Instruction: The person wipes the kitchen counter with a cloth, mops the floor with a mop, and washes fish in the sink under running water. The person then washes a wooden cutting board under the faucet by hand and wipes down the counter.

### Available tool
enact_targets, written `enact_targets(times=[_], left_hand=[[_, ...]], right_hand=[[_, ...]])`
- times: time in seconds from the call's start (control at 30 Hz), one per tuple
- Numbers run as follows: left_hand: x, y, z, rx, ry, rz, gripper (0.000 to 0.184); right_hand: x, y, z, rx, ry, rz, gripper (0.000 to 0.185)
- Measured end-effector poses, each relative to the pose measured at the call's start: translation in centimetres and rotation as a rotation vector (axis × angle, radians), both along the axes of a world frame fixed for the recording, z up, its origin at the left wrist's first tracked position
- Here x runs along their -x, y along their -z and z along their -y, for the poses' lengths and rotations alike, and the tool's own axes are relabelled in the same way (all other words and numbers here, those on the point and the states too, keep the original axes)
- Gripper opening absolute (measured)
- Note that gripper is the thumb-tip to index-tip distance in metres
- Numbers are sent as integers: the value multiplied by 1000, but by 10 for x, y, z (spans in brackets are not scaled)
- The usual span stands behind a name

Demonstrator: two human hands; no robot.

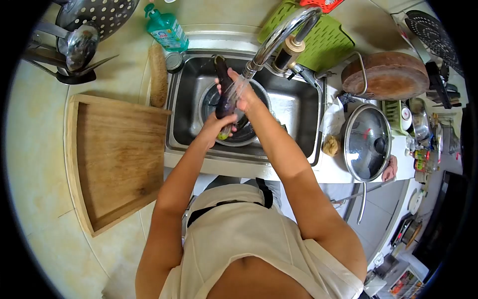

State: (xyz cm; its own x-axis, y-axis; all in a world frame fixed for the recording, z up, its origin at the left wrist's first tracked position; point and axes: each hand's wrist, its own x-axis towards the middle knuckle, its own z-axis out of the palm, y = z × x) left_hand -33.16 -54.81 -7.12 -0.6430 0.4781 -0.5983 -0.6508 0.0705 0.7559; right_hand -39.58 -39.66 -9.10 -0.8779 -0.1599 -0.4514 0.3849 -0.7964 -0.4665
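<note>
A long dark purple eggplant is held under water running from the chrome faucet. My left hand is wrapped around its lower end, close to a green tip. Higher up, my right hand grips the eggplant from the right side, with fingertips showing on its far side. Beneath both hands a round metal basin stands in the stainless steel sink. Dark shapes inside the basin are partly covered by my hands and cannot be made out.
Left of the sink are a wooden tray-like board, a loofah and a green soap bottle. A pan with a glass lid stands on the right counter, near a round wooden chopping block. Behind the faucet leans a green board.
</note>
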Motion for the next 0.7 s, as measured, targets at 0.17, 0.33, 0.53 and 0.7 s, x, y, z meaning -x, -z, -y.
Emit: enact_targets(times=[0.17, 0.33, 0.53, 0.7], left_hand=[[30, 2, 4, 86, -127, -120, 44], [17, 15, 4, 359, 59, -454, 60], [15, -11, 1, -38, 190, -53, 51], [0, -22, -12, 534, 237, -500, 56]], right_hand=[[-34, -36, 22, -442, 102, -162, 84], [-47, -8, 42, -979, 313, -388, 73], [-59, -19, 23, -1115, 185, -198, 39], [-56, -13, 18, -1448, 218, -510, 44]])
